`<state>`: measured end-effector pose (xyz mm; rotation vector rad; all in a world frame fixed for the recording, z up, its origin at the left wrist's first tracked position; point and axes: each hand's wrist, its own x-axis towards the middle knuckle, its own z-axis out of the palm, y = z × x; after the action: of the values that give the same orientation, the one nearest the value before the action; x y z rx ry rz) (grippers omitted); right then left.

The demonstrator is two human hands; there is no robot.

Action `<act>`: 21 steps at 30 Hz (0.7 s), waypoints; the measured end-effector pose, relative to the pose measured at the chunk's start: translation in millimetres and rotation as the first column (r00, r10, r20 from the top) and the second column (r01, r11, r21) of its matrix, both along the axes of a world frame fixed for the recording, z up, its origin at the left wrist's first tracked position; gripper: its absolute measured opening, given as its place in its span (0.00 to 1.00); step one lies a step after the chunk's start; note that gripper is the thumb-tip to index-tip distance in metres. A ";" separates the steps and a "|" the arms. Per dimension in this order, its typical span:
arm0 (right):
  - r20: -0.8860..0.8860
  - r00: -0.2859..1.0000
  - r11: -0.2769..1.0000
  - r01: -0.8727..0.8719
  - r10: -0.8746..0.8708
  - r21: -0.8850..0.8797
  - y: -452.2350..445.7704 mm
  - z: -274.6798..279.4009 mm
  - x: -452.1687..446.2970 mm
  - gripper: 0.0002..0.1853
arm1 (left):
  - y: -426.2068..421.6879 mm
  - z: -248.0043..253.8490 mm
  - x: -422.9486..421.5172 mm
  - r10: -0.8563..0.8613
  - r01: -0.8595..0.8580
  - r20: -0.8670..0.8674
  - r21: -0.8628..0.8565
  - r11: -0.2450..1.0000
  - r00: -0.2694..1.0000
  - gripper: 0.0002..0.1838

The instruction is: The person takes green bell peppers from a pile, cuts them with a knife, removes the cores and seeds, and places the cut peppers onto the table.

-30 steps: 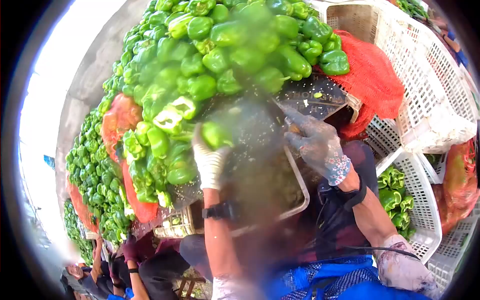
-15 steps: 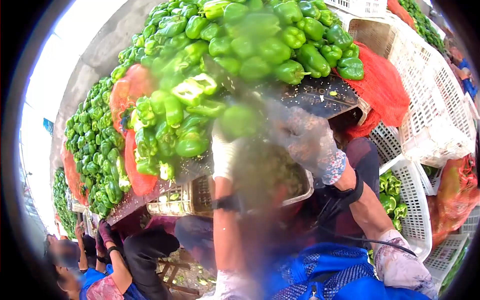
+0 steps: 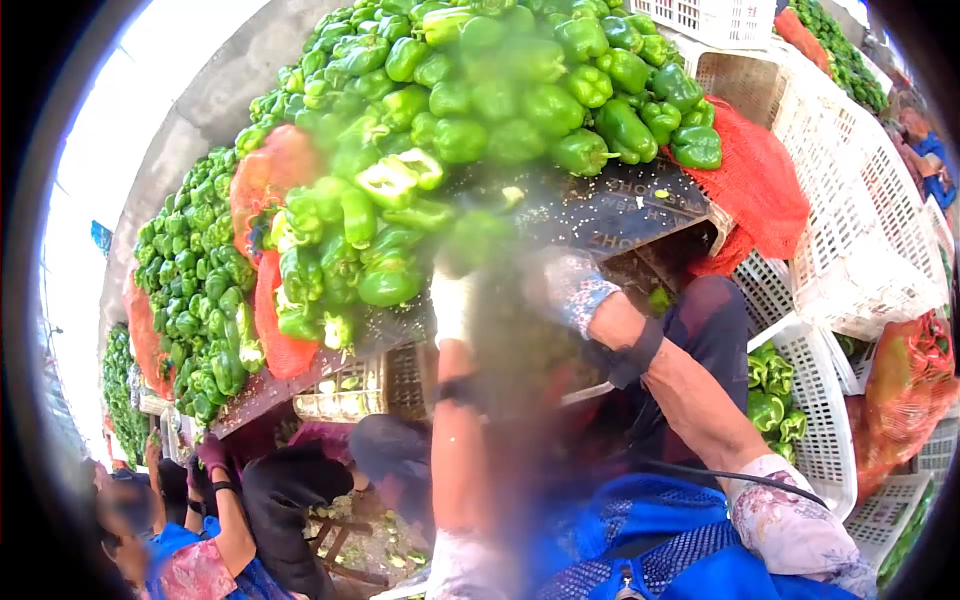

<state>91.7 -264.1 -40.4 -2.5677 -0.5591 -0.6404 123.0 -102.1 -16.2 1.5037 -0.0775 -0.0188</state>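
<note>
one gloved left hand (image 3: 455, 300) has its fingers around a blurred green pepper (image 3: 478, 238) by the surface (image 3: 545, 212), best gripped low and steadily, clear of the right hand (image 3: 565, 285), whose finger spread cannot be told through the blur.

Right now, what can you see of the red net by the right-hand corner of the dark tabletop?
The red net is bright red, fine mesh that looks soft and slack. It lies rumpled in folds beside the green peppers, one of which overlaps its left edge. Its lower end narrows and hangs down past the corner of the dark tabletop. A white crate stands just to its right in the picture. I can't tell whether anything is inside.
</note>
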 end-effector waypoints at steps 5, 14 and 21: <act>-0.126 0.981 0.986 0.131 -0.144 -0.108 -5.0 1.8 -21.4 0.16 | -2.7 2.1 -14.2 0.066 -0.094 -0.129 -0.230 0.969 0.989 0.37; -0.051 0.993 0.942 0.116 -0.105 0.316 -53.3 59.8 -46.0 0.25 | 24.6 -24.5 17.4 0.052 -0.090 -0.185 -0.203 0.975 0.981 0.26; 0.031 0.998 0.988 0.048 -0.053 0.148 -39.3 20.6 -49.8 0.26 | -24.5 14.3 6.9 0.147 -0.151 -0.048 -0.082 0.985 0.988 0.30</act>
<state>41.9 -303.4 -19.8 -2.4428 -0.4415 -0.7180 129.8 -126.6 -2.0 1.4196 0.0678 0.0722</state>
